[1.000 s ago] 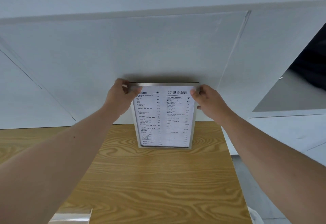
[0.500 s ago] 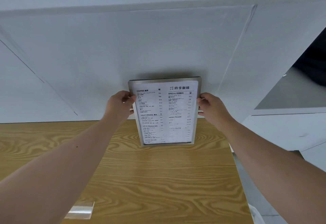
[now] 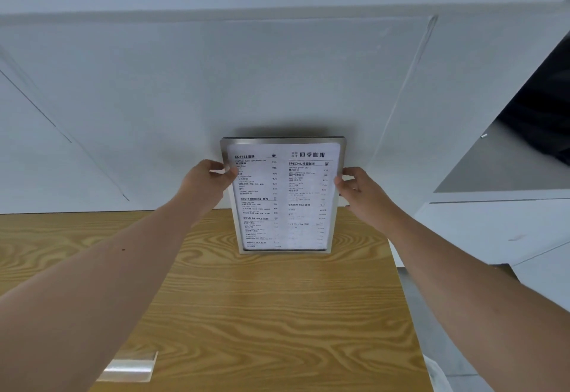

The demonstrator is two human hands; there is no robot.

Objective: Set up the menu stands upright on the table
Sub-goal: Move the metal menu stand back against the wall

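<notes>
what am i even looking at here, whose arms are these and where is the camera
There is no machine here. The camera is worn on a person's head and looks forward and down, so the two bare arms reaching in from the bottom corners are that person's own.

The left hand and the right hand each grip one side edge of a framed menu stand, which stands upright near the far edge of a wooden table, close to a pale wall. The printed page faces the camera, with headings such as COFFEE and SPECIAL.

At the near left of the table lies a small clear plastic piece; what it is cannot be told.
</notes>
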